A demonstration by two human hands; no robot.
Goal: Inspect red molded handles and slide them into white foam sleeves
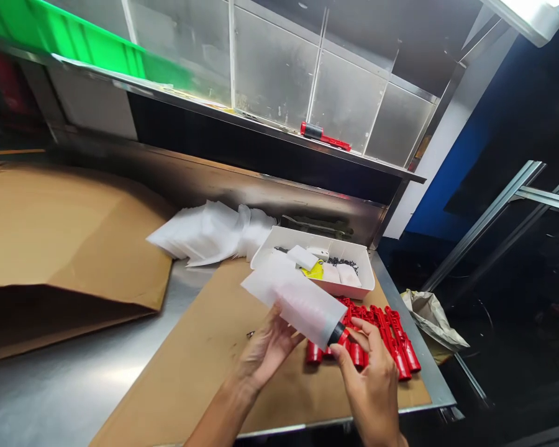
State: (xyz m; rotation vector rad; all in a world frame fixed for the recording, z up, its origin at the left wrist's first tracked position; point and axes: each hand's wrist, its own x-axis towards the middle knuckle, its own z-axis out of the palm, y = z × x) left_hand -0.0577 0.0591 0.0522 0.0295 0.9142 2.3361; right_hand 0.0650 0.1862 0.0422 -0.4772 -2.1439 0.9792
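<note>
My left hand [266, 349] grips the lower edge of a translucent white plastic bag [291, 299], holding it tilted above the cardboard sheet [205, 360]. My right hand [370, 379] pinches the black-and-red end of a red tool [339, 335] that pokes out of the bag's mouth. Most of that tool is hidden inside the bag. Just behind my right hand, a row of several similar red tools [386, 332] lies on the cardboard.
A white tray [279, 239] with small packets and dark screws stands behind the bag. A stack of white bags [209, 233] lies to its left. A large cardboard box [51, 248] fills the left side. One red tool [323, 136] rests on the upper shelf. The steel bench edge [428, 366] runs at right.
</note>
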